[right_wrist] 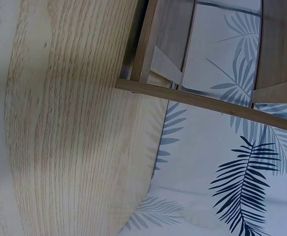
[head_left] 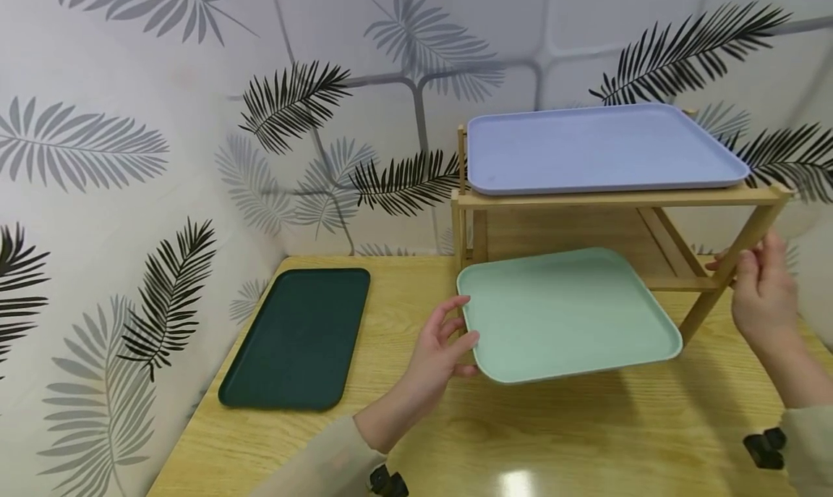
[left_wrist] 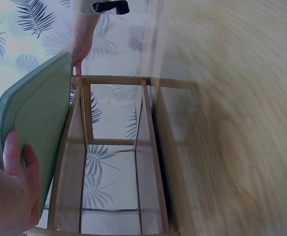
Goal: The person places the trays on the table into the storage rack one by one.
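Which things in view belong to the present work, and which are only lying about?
Likely in the job:
mint-green tray, in left hand;
wooden shelf rack, gripped by right hand.

Untouched, perhaps just lying about:
lavender tray, on rack;
dark green tray, on table.

The head view is bright, with a white glare spot (head_left: 516, 484) at five o'clock on the worktop (head_left: 455, 439). Soft shadows lie beneath the pale green tray (head_left: 573, 320) and, at four o'clock, below the rack (head_left: 566, 235). Both wrist views look dimmer, bluish and softer; the left's shows a brownish shadow at three o'clock.
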`<state>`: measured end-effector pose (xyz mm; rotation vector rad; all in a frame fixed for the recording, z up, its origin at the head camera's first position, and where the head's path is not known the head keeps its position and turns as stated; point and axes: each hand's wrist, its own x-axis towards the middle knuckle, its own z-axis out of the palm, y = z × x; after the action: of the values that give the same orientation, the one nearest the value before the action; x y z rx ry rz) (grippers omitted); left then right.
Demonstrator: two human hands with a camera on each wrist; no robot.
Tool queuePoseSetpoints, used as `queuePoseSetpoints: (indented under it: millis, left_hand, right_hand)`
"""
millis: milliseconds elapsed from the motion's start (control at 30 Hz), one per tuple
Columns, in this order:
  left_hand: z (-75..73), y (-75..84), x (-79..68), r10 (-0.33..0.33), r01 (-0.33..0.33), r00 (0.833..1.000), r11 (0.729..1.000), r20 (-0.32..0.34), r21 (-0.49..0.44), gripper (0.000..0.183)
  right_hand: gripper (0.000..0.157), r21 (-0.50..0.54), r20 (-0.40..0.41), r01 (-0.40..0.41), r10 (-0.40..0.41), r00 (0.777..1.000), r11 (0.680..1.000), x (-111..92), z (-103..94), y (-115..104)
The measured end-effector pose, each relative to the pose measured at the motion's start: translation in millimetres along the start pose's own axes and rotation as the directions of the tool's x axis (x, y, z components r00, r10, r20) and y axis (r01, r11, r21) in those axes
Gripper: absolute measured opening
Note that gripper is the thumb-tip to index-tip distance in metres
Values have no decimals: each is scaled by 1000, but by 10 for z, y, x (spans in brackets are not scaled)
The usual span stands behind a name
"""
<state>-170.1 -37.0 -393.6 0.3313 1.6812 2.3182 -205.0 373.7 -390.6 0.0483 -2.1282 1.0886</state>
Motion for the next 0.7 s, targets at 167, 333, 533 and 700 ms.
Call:
queuePoseSetpoints:
  millis: [167, 333, 533, 700]
  left_hand:
    - [119, -8, 151, 3, -3, 999, 1000, -46, 0, 48]
    - [223, -26, 323, 1, -5, 995, 999, -101, -41, 46]
    - [288, -37, 472, 28, -35, 992, 998, -121, -56, 53]
    - [310, -33, 501, 66, -64, 997, 997, -47, 42, 78]
  right_hand:
    - [39, -15, 7, 0, 1, 1000, 1000, 0, 1, 1]
    - [39, 3, -1, 6, -6, 1000, 1000, 1, 6, -2]
    - [37, 10, -6, 22, -22, 1000, 1000, -15, 5, -2]
    - [38, 20, -4, 12, -11, 1000, 1000, -6, 3, -2]
